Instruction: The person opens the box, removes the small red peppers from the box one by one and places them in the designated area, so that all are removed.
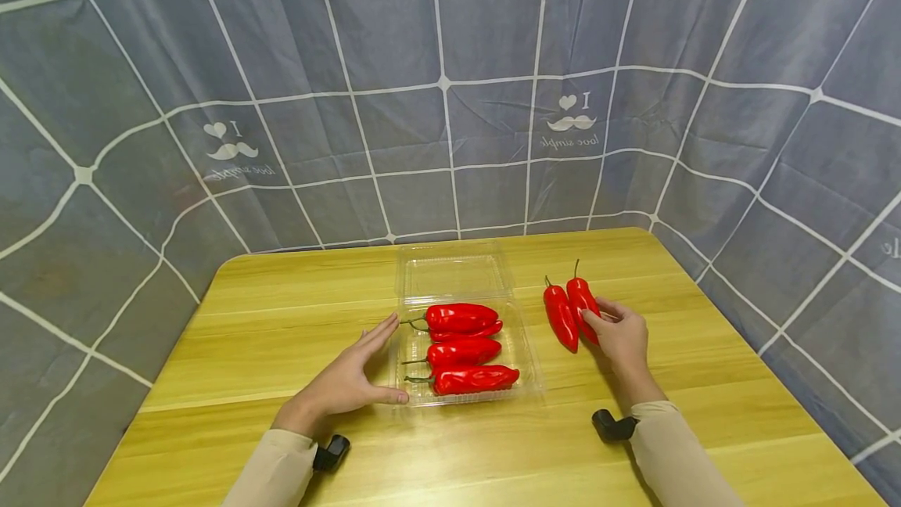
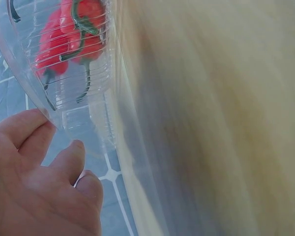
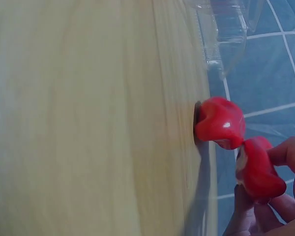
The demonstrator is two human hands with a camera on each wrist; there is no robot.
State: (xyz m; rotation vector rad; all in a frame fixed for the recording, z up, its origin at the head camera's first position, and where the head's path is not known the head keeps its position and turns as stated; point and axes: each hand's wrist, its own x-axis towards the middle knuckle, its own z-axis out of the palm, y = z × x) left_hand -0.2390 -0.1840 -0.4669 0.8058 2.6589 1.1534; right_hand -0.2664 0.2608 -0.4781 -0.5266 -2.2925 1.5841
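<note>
A clear plastic clamshell box [image 1: 528,370] sits mid-table with its lid [image 1: 454,280] folded back toward the wall. Inside lie several red peppers [image 1: 464,352], green stems pointing left. My left hand [image 1: 341,382] is at the box's left side, thumb and fingers spread, fingertips right at the rim; the left wrist view shows them by a corner. To the right of the box, my right hand [image 1: 621,339] pinches a red pepper [image 3: 260,172] between thumb and fingers around its lower end. Close beside it, on its left, another red pepper [image 1: 559,319] lies on the table.
The wooden table [image 1: 296,296] runs back to a grey curtain [image 1: 394,131] with white lines, which also hangs along both sides. A black wrist camera [image 1: 331,454] is strapped on the left wrist, another camera [image 1: 612,426] on the right.
</note>
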